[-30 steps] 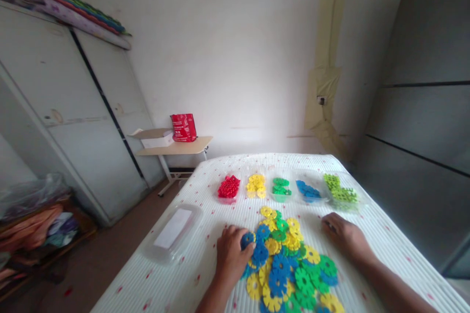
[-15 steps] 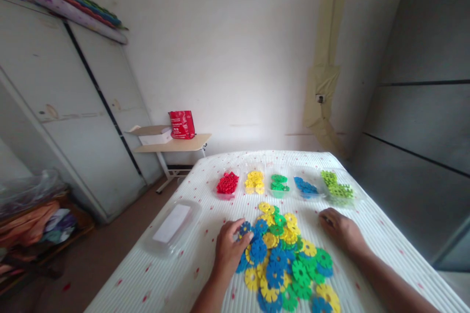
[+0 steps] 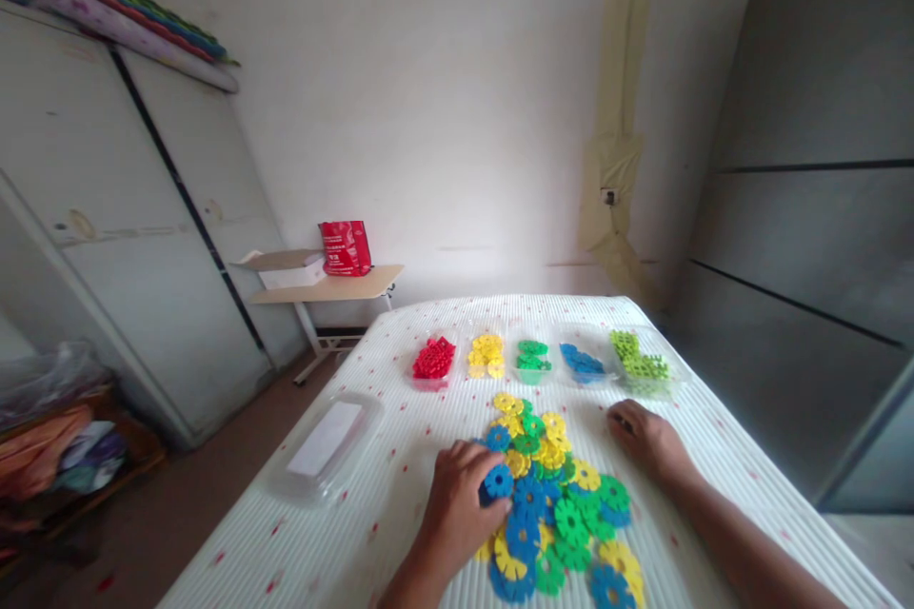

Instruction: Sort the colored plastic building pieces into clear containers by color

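Note:
A loose pile of flat, notched plastic snowflake discs (image 3: 571,521) in blue, green and yellow lies at the near middle of the table. At its left side my left hand (image 3: 464,500) has thumb and fingers curled around a blue snowflake disc (image 3: 499,481). Other blue discs lie close to these fingertips, and some are hidden under the hand. To the right of the pile, apart from it, my right hand (image 3: 646,442) rests on the tabletop. Its fingers are curled in, and their inner side is hidden.
Clear trays stand in a row behind the pile, with red pieces (image 3: 434,358), yellow discs (image 3: 486,354), green discs (image 3: 532,356), blue pieces (image 3: 581,360) and lime-green pieces (image 3: 638,357). At left lies a clear lidded box (image 3: 327,442). A red bag (image 3: 346,247) stands on a side table (image 3: 335,285).
My left hand has moved in over the pile's left edge and nearer to me, its fingers now around a blue snowflake disc. My right hand stays in place. The view has shifted slightly.

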`<action>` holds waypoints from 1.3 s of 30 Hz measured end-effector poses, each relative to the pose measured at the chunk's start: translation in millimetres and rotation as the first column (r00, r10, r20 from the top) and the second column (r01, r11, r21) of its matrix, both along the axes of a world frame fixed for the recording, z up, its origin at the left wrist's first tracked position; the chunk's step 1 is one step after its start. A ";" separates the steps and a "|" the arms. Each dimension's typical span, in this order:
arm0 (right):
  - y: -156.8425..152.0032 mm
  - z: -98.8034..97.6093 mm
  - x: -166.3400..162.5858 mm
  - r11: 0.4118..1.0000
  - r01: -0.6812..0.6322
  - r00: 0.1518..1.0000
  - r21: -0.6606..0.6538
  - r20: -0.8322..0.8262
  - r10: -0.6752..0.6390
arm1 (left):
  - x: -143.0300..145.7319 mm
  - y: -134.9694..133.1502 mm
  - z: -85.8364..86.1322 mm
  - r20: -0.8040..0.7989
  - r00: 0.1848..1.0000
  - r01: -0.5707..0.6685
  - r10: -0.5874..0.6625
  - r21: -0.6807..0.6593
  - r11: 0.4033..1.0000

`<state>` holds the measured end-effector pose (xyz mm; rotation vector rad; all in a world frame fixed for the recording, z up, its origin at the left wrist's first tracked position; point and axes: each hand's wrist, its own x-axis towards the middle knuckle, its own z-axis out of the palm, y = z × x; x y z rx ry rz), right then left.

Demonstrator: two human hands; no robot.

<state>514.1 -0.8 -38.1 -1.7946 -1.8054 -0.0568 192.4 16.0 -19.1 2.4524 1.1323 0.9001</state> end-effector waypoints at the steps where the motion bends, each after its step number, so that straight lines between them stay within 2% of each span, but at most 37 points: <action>1: -0.1 0.6 -0.4 1.000 0.000 1.000 -0.004 -0.002 0.000 | 1.1 -0.1 -1.6 0.006 1.000 -0.007 0.007 0.003 1.000; 6: -1.2 5.2 -3.3 0.999 0.014 1.000 -0.035 -0.024 -0.014 | 0.6 2.3 -7.6 0.152 0.988 -0.024 0.032 -0.053 0.998; 8: -1.2 6.2 -4.1 0.998 0.021 0.999 -0.053 -0.026 -0.022 | -0.9 3.5 -5.7 0.259 0.964 -0.017 0.054 -0.143 0.990; 10: -1.2 6.8 -4.8 0.997 0.027 1.000 -0.069 -0.010 -0.028 | -2.1 5.2 -1.8 0.379 0.922 0.036 0.083 -0.295 0.955; 13: -1.5 7.4 -5.8 0.996 0.031 0.999 -0.081 0.021 -0.030 | -2.6 9.6 4.1 0.595 0.776 0.200 0.209 -0.546 0.813; 15: -1.8 7.5 -6.2 0.996 0.029 0.999 -0.081 0.028 -0.027 | -2.4 13.5 6.9 0.709 0.629 0.318 0.318 -0.608 0.727; 17: -1.9 7.4 -6.4 0.997 0.028 0.999 -0.077 0.024 -0.026 | -2.9 17.7 9.0 0.770 0.520 0.386 0.370 -0.598 0.702; 19: -2.0 7.7 -7.0 0.997 0.030 0.999 -0.067 0.026 -0.028 | -4.1 21.8 11.3 0.781 0.493 0.401 0.382 -0.594 0.698; 22: -2.6 9.3 -9.3 0.998 0.036 0.998 -0.056 0.058 -0.032 | -2.5 29.3 16.9 0.744 0.549 0.394 0.382 -0.633 0.667; 25: -3.2 11.3 -12.6 0.996 0.068 0.993 -0.064 0.097 -0.062 | 13.5 41.3 28.7 0.674 0.676 0.349 0.298 -0.649 0.676; 27: -3.1 11.5 -14.0 0.993 0.090 0.991 -0.072 0.103 -0.082 | 36.5 52.4 41.1 0.598 0.778 0.288 0.193 -0.612 0.736; 30: -2.5 10.0 -14.1 0.993 0.096 0.992 -0.074 0.083 -0.090 | 85.8 71.2 62.5 0.455 0.889 0.192 0.044 -0.460 0.867; 32: -1.9 8.7 -13.1 0.993 0.093 0.994 -0.073 0.068 -0.088 | 119.9 82.4 74.2 0.396 0.917 0.173 -0.043 -0.301 0.938; 35: -1.4 7.6 -11.7 0.994 0.084 0.995 -0.070 0.057 -0.080 | 157.3 93.8 82.6 0.392 0.917 0.176 -0.073 -0.234 0.956; 39: -1.1 6.5 -10.6 0.994 0.074 0.996 -0.076 0.052 -0.070 | 169.4 97.4 79.3 0.383 0.921 0.155 -0.071 -0.194 0.969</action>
